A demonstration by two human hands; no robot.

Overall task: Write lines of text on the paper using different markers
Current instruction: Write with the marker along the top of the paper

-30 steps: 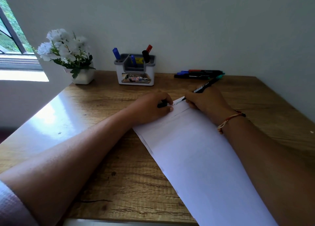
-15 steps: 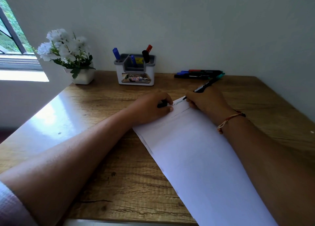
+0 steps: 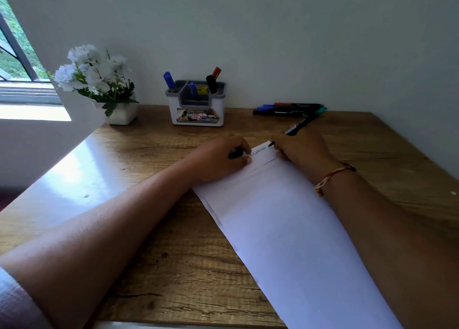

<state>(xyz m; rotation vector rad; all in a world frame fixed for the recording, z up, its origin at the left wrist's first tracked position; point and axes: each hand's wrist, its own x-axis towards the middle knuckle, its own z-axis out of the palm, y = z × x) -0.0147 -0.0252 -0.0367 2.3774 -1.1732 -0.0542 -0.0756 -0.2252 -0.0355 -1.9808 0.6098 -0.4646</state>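
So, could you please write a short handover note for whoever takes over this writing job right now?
Right hand: shut on a black marker, tip on the paper at the far end of the first line.
Left hand: pressing the paper's top left corner flat, a small black object, probably the marker's cap, in its fingers.
Spare markers lie by the wall at the back right; more stand in the desk organiser.
Done: a few words of line one, too small to read.
Left: finish that line, then write further lines with other markers. The rest of the sheet looks blank.
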